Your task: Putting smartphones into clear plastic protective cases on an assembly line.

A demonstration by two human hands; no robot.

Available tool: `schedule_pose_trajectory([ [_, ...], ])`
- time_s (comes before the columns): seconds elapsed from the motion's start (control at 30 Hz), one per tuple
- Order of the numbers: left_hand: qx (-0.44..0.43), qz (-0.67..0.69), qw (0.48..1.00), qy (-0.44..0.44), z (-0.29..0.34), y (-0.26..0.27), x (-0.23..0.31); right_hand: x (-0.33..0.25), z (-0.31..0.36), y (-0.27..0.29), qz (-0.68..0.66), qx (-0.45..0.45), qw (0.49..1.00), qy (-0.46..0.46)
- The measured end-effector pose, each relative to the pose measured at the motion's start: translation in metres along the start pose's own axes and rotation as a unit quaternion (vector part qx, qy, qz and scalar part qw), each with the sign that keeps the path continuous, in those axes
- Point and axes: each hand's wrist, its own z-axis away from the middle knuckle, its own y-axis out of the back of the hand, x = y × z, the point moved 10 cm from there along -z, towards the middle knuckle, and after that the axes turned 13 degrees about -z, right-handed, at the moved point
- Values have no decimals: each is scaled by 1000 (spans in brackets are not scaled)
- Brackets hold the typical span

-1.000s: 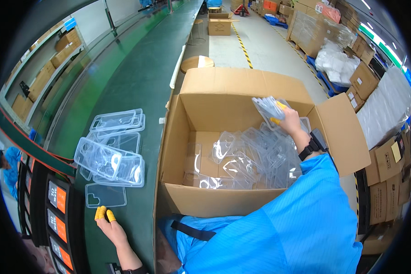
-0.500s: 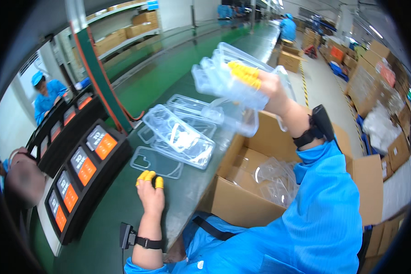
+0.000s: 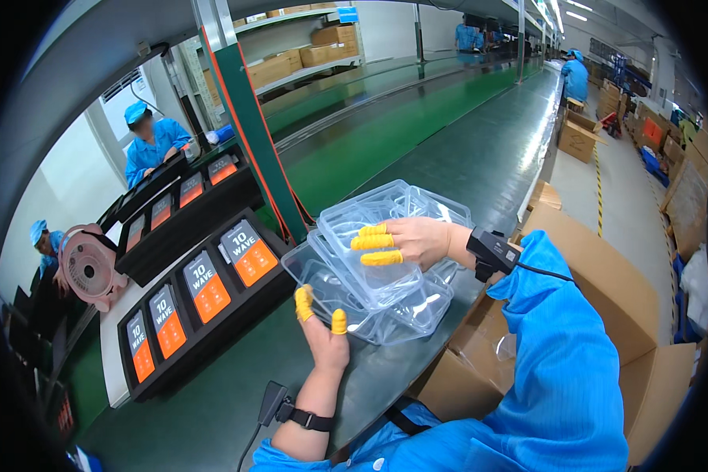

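Clear plastic trays (image 3: pixel 385 267) lie in an overlapping heap on the green conveyor belt (image 3: pixel 448 149), and because they are see-through and stacked, it is hard to tell how many there are or where one ends and the next begins. The right hand (image 3: pixel 409 240) lies flat on top of the uppermost tray, palm down, its yellow-capped fingers (image 3: pixel 374 244) stretched out and pressing rather than gripping; the thumb is hidden, so whether it hooks under an edge cannot be told. The left hand (image 3: pixel 322 330) reaches up from below to the near edge of the lowest tray, two capped fingertips (image 3: pixel 304 303) raised and spread, touching the rim without closing on it. The trays thus sit under the right palm and just ahead of the left fingertips. A cardboard box (image 3: pixel 606 299) at the right is largely covered by the blue sleeve (image 3: pixel 558 362). Black racks with orange labels (image 3: pixel 204 291) stand to the left, partly cut off by the dark rim
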Motion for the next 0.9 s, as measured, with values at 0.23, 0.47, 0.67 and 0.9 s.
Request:
schedule_pose_trajectory([
  [0.23, 16, -45, 999, 11, -17, -17, 7, 54, 30, 24, 11, 4, 979, -205],
  [0.47, -17, -108, 994, -1, -26, -39, 14, 93, 104, 19, 101, 51, 931, -347],
  [0.67, -17, -161, 987, -9, -30, -49, 15, 92, 100, 30, -79, 319, 869, -369],
  [0.9, -21, -211, 977, -3, -28, -51, 12, 132, 60, 10, -32, 166, 906, -388],
])
